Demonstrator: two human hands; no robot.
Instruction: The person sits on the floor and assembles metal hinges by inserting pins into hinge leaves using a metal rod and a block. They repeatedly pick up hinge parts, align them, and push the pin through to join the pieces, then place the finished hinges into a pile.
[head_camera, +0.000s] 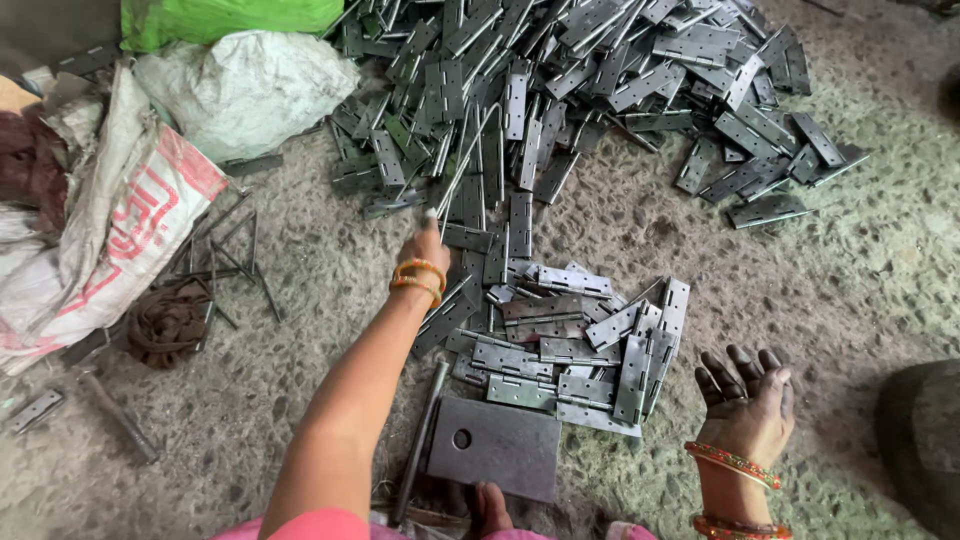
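Left hand (428, 243) grips a thin rod (468, 160) (seemingly hooked) over hinges (560, 90); right hand (748, 400) lies open.

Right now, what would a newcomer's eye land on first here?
The huge heap of grey metal hinges spread over the floor, with a smaller pile nearer the person. Then the left hand reaching out with a thin metal rod into the heap, while the right hand rests open, empty.
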